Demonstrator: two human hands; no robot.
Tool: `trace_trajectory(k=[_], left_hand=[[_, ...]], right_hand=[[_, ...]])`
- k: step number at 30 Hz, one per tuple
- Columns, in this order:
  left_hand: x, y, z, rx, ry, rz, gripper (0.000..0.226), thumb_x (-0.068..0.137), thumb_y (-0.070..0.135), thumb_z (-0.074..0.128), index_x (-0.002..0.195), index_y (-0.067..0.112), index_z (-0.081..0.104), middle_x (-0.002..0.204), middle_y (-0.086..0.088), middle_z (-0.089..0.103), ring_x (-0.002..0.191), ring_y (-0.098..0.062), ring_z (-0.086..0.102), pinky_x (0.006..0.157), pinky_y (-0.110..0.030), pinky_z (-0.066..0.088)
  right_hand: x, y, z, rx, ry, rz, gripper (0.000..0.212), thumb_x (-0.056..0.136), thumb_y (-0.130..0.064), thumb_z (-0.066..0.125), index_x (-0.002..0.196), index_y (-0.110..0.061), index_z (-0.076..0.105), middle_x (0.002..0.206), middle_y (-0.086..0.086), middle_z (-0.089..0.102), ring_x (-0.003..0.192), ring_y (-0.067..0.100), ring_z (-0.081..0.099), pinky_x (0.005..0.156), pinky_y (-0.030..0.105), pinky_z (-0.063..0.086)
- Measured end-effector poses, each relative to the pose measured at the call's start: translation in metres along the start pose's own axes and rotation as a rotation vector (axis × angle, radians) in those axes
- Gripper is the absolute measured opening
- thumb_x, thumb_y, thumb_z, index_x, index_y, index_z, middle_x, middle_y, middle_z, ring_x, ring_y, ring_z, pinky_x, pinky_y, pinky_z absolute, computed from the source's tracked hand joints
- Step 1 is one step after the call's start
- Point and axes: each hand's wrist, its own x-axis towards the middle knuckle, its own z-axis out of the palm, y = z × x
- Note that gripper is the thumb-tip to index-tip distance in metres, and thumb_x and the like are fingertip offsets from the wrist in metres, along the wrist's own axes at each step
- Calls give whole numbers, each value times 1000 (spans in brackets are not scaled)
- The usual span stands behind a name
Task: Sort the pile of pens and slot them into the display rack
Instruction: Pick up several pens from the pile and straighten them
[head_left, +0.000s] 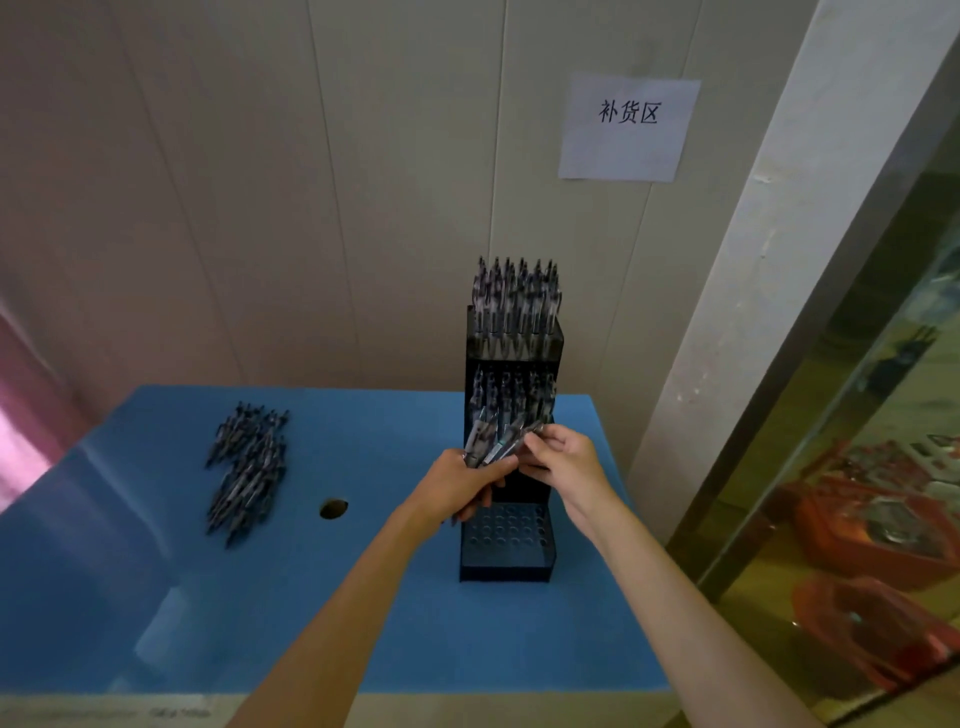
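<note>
In the head view, the left hand (457, 486) grips a fanned bundle of dark-barrelled pens (491, 441) in front of the tall black tiered display rack (506, 545). The right hand (563, 462) pinches what looks like one pen's upper end between thumb and fingertips. A loose pile of matching pens (247, 467) lies well left on the blue foam tabletop (363, 597).

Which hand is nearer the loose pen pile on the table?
Left. The left hand, gripping a bunch of pens, is closer to the pile; the right hand is farther right, by the rack.
</note>
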Motion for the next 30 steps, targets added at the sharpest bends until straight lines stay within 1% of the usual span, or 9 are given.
trace_trajectory(k=[5,7,9,11,15,17,20,24,30], left_hand=[[5,-5,-3,-72,80,11,46,95,50,60,84,6,67,57,-6,57,40,-18,43,43,-29,38],[6,-9,-7,-91,114,15,40,99,43,57,84,6,63,57,-4,56,41,-17,42,45,-31,38],[7,-13,-11,-85,146,25,34,102,36,55,82,9,55,53,-1,50,41,-15,40,45,-31,37],[8,-14,-15,-83,179,27,30,101,34,57,84,9,52,56,-2,43,41,-13,36,45,-29,35],[11,-17,-20,-44,267,18,42,91,38,71,72,14,43,54,2,35,43,-12,29,48,-31,31],[12,-15,-21,-39,298,20,43,88,35,74,72,13,40,53,2,33,45,-13,28,50,-32,30],[12,-12,-24,-34,320,20,39,88,29,73,74,13,40,56,0,33,46,-14,29,50,-32,31],[9,-9,-28,-50,335,38,44,90,25,71,70,14,33,56,-1,30,48,-16,26,54,-36,30],[7,-7,-28,-65,332,48,45,90,24,71,68,15,32,54,1,29,48,-15,25,55,-36,29]], right_hand=[[20,-10,-11,95,185,-117,11,100,-4,55,105,-1,65,91,12,74,79,20,74,73,29,61],[28,-18,-21,19,273,-210,10,99,-5,57,101,-2,66,89,10,74,76,18,73,74,29,62],[35,-25,-28,-136,316,-322,11,98,-6,60,92,-13,67,88,9,74,76,18,73,74,29,61],[40,-31,-30,-281,318,-418,15,97,-9,63,86,-19,66,85,5,74,78,19,72,76,32,60],[50,-31,-28,-502,294,-541,8,95,-14,66,90,-12,71,81,-1,72,79,13,70,78,35,60],[54,-29,-28,-602,298,-573,9,94,-16,67,90,-10,72,80,-2,72,77,9,69,77,36,59],[56,-26,-27,-694,286,-587,11,93,-18,69,89,-9,74,78,-2,73,75,9,69,76,39,60],[55,-23,-23,-780,259,-584,13,93,-18,70,94,-6,75,82,3,74,78,13,70,78,38,60],[64,-30,-21,-874,214,-531,19,92,-15,70,80,-2,71,70,9,72,69,24,71,72,45,60]])
